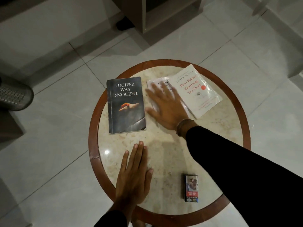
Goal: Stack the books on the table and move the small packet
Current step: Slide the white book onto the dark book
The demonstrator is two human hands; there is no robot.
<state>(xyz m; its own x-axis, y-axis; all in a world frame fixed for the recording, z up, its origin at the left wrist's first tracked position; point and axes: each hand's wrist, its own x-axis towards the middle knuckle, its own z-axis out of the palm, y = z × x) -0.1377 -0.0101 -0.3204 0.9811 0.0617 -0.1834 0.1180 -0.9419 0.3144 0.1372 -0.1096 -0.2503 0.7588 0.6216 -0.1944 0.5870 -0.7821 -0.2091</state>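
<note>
3 books lie unstacked on the round worktop (164, 161), so the stacking looks barely begun. The right hand (165, 108) is spread flat, fingers open, pressing on the middle white book (157, 86); it grips nothing, and the blur at its fingertips makes it hard to say whether it is sliding the book or only resting. That white book is partly tucked under the second white book (195, 90), which lies just right of the hand and overlaps it, probably why the palm pins it down: to draw it free or gather the pair. The dark book (125, 104) sits just left of the right hand, apart from the others, and beyond the left hand (134, 176). The left hand lies open and flat on bare marble, holding nothing, likely steadying the person. The small packet (191, 188) stands near the rim, right of the left hand and beneath the right sleeve (237, 158), untouched.
</note>
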